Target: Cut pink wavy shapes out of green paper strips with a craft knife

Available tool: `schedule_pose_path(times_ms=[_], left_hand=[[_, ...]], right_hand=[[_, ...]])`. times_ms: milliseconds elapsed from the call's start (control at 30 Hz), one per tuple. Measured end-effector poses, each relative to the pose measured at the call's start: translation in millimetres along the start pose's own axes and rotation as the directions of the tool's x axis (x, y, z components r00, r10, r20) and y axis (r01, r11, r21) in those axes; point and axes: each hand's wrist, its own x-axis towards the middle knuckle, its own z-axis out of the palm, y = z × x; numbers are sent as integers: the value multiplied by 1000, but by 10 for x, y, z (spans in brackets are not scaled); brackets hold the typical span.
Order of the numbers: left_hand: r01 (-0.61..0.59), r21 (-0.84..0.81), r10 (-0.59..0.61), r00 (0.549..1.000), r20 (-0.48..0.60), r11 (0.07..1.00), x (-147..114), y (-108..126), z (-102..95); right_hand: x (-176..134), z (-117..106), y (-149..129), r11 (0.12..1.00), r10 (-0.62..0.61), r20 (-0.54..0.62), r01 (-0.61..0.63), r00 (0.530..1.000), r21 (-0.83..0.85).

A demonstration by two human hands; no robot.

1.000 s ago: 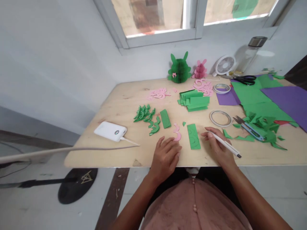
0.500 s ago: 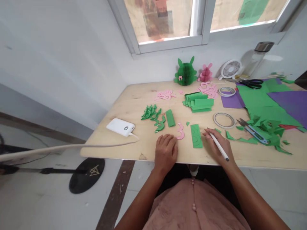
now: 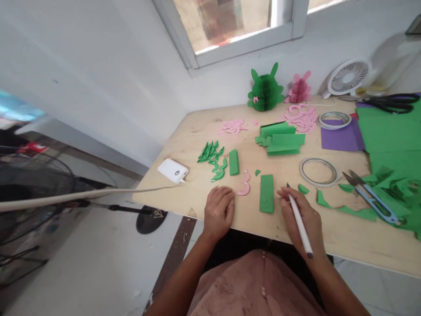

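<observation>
My right hand point(image 3: 304, 219) holds a slim white pen point(image 3: 300, 226), its dark tip pointing toward the back of the table. Just left of that hand, not touching it, lies a green paper strip point(image 3: 266, 195). My left hand point(image 3: 219, 210) rests on the wooden table point(image 3: 184, 193) with its fingers curled in and nothing visible in them. Beside its fingertips is a pink wavy paper cutout point(image 3: 244, 184). Further back are a small green paper rectangle point(image 3: 233, 162) and several green scalloped cutouts point(image 3: 210, 153).
A white power bank point(image 3: 173, 170) with a cable lies left. Tape rolls point(image 3: 318, 171), blue-handled snips point(image 3: 373, 199), green scraps point(image 3: 348, 213) and black scissors point(image 3: 391, 103) lie right. Behind are folded green strips point(image 3: 283, 140), pink cutouts point(image 3: 233, 126), paper figures point(image 3: 265, 94) and a fan point(image 3: 350, 77).
The camera view has turned, bringing more of the floor at left into sight and cutting off things at right. My right hand still holds the pen; the left stays on the table.
</observation>
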Motion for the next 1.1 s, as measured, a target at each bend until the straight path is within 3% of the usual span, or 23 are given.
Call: schedule_pose_path(times_ms=[267,567,1100], left_hand=[[57,12,-57,996,65,998,78,81,-41],[83,42,-87,993,79,996,115,121,-33],[8,-45,-8,1000,17,999,22,44,-31]], right_hand=[[49,-102,-9,996,-90,137,91,986,4],[97,-131,-23,967,-239,209,252,948,-37],[75,1,-34,916,-273,155,305,950,-259]])
